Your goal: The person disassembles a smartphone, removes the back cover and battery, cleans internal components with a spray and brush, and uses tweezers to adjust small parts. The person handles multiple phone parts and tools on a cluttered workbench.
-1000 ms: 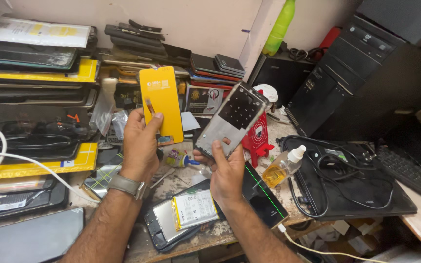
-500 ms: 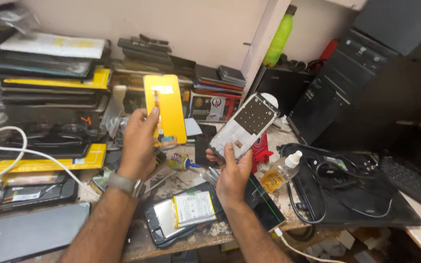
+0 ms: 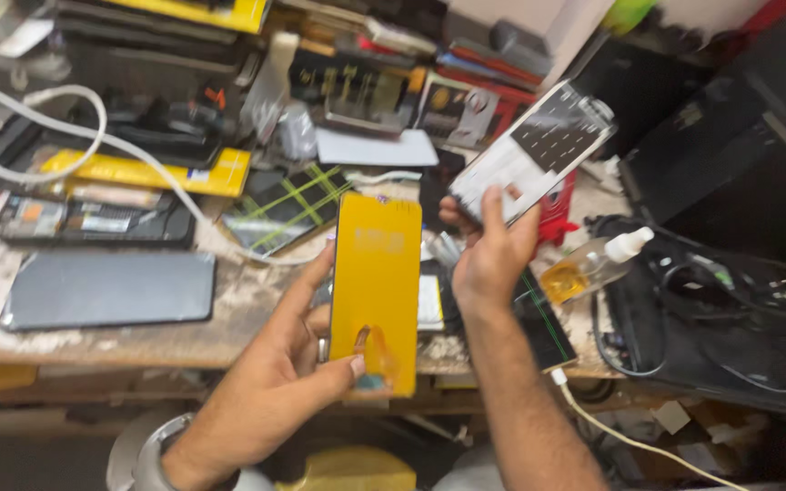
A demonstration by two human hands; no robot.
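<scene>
The flat yellow rectangular packet (image 3: 377, 291) has dropped toward six o'clock, pinched in the left hand (image 3: 275, 382), while the right hand (image 3: 488, 259) clasps the grey perforated phone panel (image 3: 543, 145) at two o'clock, both being compared over the worktop (image 3: 93, 332).

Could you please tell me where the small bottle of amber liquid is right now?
In the head view, the small bottle of amber liquid lies tilted on the workbench, just right of the right hand, beside a black tangle of cables.

Motion blur smears the whole frame. The yellow packet (image 3: 376, 291) hides what lies on the bench behind it, and the stacked boxes (image 3: 184, 14) are cut off at the top edge.
</scene>
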